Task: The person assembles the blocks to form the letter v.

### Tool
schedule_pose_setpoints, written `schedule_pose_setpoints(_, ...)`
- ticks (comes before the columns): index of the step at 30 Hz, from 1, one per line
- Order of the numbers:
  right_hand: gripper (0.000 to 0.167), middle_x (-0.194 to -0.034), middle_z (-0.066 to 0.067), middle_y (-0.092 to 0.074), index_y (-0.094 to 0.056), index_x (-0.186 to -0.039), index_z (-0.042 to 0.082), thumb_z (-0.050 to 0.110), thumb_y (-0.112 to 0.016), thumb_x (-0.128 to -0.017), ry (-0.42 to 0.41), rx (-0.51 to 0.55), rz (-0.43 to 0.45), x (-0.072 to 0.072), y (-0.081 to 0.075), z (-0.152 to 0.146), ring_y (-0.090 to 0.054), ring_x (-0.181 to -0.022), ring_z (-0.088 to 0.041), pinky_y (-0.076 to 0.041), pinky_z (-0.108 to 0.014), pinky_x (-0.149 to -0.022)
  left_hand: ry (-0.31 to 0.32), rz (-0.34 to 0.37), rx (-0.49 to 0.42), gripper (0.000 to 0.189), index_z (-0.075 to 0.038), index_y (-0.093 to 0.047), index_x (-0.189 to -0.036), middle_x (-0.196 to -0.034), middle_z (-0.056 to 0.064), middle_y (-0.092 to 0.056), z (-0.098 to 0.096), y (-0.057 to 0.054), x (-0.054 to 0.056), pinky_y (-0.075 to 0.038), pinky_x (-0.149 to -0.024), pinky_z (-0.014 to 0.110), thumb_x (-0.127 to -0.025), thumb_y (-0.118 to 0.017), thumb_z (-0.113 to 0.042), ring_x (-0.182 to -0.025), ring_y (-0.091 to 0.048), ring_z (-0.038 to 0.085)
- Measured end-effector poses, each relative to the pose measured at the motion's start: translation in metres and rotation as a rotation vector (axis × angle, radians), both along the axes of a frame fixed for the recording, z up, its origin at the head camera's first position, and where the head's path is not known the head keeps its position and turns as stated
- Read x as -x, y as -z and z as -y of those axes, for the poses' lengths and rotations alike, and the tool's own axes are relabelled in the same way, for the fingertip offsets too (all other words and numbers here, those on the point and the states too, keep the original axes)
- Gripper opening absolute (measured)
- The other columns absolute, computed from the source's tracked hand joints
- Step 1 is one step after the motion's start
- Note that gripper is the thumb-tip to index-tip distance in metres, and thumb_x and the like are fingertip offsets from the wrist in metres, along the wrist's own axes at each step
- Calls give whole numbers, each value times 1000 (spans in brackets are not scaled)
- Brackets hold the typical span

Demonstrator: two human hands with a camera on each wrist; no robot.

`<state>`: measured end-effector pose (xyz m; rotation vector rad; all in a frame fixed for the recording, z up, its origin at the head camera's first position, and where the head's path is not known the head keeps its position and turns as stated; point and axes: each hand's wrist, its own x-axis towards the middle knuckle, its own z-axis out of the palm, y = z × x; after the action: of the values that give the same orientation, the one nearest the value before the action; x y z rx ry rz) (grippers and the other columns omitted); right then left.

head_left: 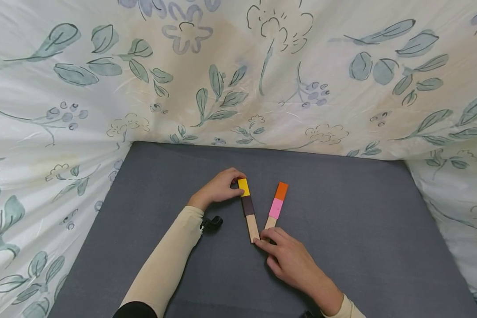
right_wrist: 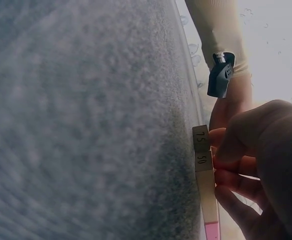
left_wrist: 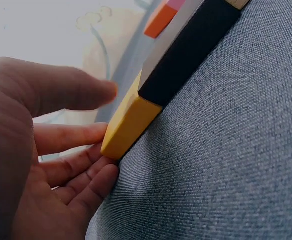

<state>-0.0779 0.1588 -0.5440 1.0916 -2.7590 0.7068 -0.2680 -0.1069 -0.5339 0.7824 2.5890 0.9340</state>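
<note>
Two rows of coloured blocks form a V on the grey cloth. The left row has a yellow block (head_left: pixel 244 186), a dark block (head_left: pixel 247 206) and a plain wood block (head_left: pixel 252 228). The right row runs from an orange block (head_left: pixel 281 191) through a pink block (head_left: pixel 276 208) to another plain wood block (head_left: pixel 270 222). My left hand (head_left: pixel 221 187) touches the yellow block's far end with extended fingers, the thumb beside it. With its fingertips, my right hand (head_left: pixel 292 260) touches the near ends of the wood blocks, marked 75 and 50 in the right wrist view.
The grey cloth (head_left: pixel 361 221) covers the work surface. A flowered white curtain (head_left: pixel 238 88) hangs behind it and along both sides. A black wrist device (head_left: pixel 212 224) is strapped to the left wrist.
</note>
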Motion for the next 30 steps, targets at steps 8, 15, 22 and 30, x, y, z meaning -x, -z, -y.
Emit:
schedule_pose_setpoints(8, 50, -122, 2, -64, -81, -132, 16, 1, -74, -84, -23, -38, -36, 2, -3, 1, -60, -112, -14, -60, -36, -84, 2, 1, 20, 47, -1, -65, -146, -138, 13, -63, -3, 0, -2, -51, -106, 43, -102, -75, -12, -118, -61, 28)
schedule_pose_setpoints(15, 46, -118, 2, -65, -82, -128, 14, 0, -74, -86, -47, -35, -36, 4, -5, 3, -60, -104, -13, -58, -34, -78, 2, -3, 17, 47, -1, -65, -146, -139, 13, -63, 1, 4, -2, -51, -107, 43, -102, -77, -13, -119, -62, 28)
schedule_pose_setpoints(22, 42, -119, 2, -66, -83, -125, 15, 1, -74, -87, -41, -26, -8, 8, -3, 4, -60, -107, -14, -58, -36, -83, -6, 10, -20, 50, -1, -63, -148, -140, 14, -62, 6, 5, -4, -50, -109, 43, -102, -76, -16, -121, -62, 28)
schedule_pose_setpoints(30, 29, -113, 5, -65, -83, -111, 14, -1, -76, -87, -28, 49, 0, 14, -1, 1, -61, -105, -12, -60, -36, -85, -22, 12, -42, 56, 0, -57, -153, -145, 16, -60, 7, 7, -7, -49, -111, 44, -103, -75, -17, -126, -61, 30)
